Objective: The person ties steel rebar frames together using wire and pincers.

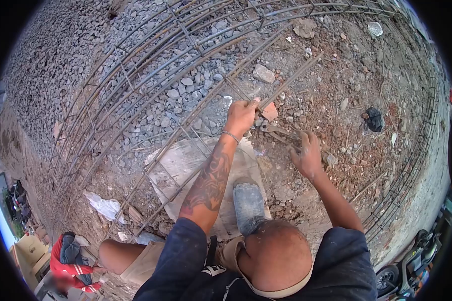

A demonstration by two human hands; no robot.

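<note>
My left hand [242, 119] is closed around a bar of a narrow rebar cage [186, 123], near the joint with a cross tie. The cage slants from lower left to upper right. My right hand [307, 153] grips the handles of tying pincers [277, 132]; their jaws point left, just right of my left hand and apart from the bars as far as I can see. No tie wire can be made out. A reddish brick fragment [269, 111] lies by my left hand. My boot [248, 205] rests on a pale board [178, 156] beneath the cage.
More long rebar cages [186, 37] curve across the top left over grey gravel [50, 55]. Another cage [422, 150] lies along the right wall. A black scrap [373, 119] and a white bag [104, 205] lie on the soil. A person in red [68, 263] is at lower left.
</note>
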